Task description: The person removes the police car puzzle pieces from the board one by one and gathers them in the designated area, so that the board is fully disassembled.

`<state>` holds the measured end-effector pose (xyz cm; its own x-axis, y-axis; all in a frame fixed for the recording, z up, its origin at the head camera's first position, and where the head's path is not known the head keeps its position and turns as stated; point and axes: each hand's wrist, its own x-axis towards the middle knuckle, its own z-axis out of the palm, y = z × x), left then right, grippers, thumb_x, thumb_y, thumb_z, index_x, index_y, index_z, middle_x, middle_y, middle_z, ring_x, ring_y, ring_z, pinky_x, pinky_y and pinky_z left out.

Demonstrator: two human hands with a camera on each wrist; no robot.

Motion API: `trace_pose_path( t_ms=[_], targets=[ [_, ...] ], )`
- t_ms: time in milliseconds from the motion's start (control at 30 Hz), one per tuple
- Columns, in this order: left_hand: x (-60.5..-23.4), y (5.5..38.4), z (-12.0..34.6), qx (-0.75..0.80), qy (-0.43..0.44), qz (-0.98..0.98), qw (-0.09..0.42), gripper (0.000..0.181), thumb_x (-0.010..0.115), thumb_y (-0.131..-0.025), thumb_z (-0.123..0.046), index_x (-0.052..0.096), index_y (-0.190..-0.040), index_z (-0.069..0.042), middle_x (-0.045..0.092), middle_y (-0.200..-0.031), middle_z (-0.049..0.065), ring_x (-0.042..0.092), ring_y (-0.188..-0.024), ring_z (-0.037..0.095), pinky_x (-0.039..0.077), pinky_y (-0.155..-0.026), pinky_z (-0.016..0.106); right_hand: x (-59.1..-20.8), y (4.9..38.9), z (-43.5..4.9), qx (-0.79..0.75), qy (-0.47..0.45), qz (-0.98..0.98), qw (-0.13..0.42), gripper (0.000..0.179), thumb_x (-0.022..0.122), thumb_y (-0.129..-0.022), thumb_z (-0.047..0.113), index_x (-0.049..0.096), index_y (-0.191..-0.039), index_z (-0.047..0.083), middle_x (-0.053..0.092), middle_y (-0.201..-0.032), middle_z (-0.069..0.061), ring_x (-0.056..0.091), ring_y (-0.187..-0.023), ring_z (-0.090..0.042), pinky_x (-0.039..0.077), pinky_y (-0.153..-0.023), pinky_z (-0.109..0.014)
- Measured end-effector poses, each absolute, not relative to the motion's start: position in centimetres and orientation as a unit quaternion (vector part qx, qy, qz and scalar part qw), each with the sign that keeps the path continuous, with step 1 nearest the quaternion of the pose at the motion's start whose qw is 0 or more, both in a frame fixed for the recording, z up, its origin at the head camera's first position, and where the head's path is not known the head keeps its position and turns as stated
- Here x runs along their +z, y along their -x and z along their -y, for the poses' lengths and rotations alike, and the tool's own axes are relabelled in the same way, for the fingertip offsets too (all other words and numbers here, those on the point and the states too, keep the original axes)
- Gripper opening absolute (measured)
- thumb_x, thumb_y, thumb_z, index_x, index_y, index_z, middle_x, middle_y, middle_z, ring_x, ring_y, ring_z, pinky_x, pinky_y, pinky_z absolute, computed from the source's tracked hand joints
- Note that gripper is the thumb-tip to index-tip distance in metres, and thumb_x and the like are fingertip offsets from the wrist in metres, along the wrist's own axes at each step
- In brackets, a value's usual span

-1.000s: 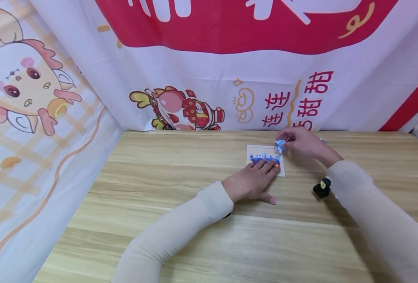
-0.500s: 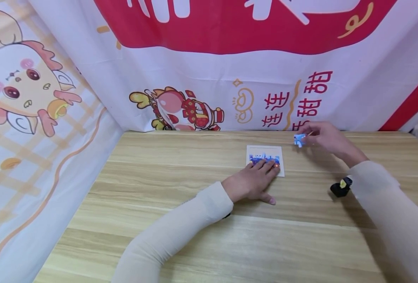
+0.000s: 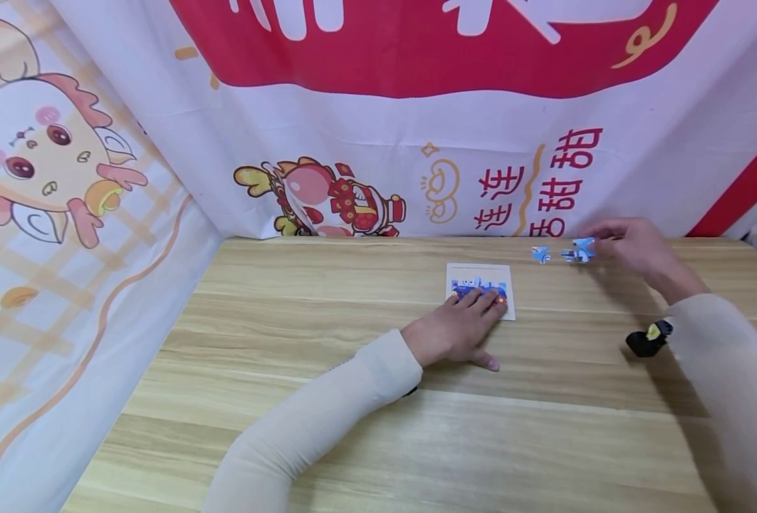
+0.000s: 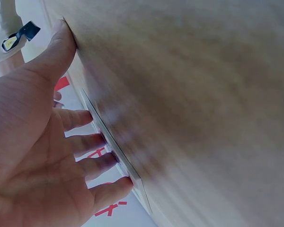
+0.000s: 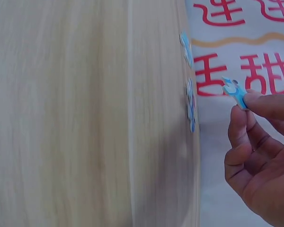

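At the far right, your right hand (image 3: 637,246) pinched a blue piece (image 5: 235,93) near other loose pieces (image 5: 190,105). Left and nearer, your left hand (image 3: 461,331) rested outstretched fingers on the puzzle board (image 3: 511,308). Step looked like piece sorting; next likely called for turning the piece, outline hard to read.

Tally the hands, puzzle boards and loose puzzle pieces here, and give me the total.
Hands: 2 (left hand, right hand)
Puzzle board: 1
Loose puzzle pieces: at least 3 (held piece, lone piece, patterned patch that may be more than one)
Total: at least 6
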<state>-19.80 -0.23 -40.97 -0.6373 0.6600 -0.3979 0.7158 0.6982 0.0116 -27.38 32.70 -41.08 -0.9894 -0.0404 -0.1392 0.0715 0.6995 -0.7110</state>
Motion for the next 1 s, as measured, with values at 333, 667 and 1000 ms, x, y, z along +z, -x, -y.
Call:
trace_pose_path(
  t_ms=[333, 667, 1000],
  targets=[
    [-41.1, 19.7, 0.2, -0.082, -0.383, -0.902, 0.180, 0.104, 0.058, -0.093, -0.074, 0.012, -0.170, -0.022, 0.010, -0.179, 0.003, 0.013, -0.165, 0.025, 0.025, -0.132, 0.047, -41.2, 26.7, -35.4, -0.375, -0.039, -0.923, 0.077, 0.038, 0.056, -0.108, 0.020, 0.056, -0.139, -0.002, 0.051, -0.133, -0.027, 0.042, -0.118, -0.040, 0.048, -0.081, -0.033],
    [-41.1, 19.7, 0.2, -0.080, -0.382, -0.902, 0.182, 0.103, 0.058, -0.093, -0.074, 0.013, -0.170, -0.023, 0.009, -0.179, 0.002, 0.012, -0.165, 0.024, 0.024, -0.132, 0.047, -42.3, 27.0, -37.8, -0.371, -0.061, -0.923, 0.085, 0.037, 0.057, -0.106, 0.013, 0.056, -0.135, -0.010, 0.064, -0.114, -0.021, 0.055, -0.104, -0.036, 0.053, -0.069, -0.022],
    [-41.0, 19.7, 0.2, -0.081, -0.380, -0.903, 0.184, 0.103, 0.058, -0.093, -0.073, 0.012, -0.170, -0.022, 0.009, -0.179, 0.003, 0.012, -0.165, 0.025, 0.023, -0.132, 0.047, -43.0, 27.4, -38.3, -0.359, -0.052, -0.927, 0.096, 0.034, 0.058, -0.105, 0.012, 0.058, -0.131, -0.010, 0.067, -0.106, -0.019, 0.054, -0.098, -0.036, 0.052, -0.068, -0.029]
  ],
)
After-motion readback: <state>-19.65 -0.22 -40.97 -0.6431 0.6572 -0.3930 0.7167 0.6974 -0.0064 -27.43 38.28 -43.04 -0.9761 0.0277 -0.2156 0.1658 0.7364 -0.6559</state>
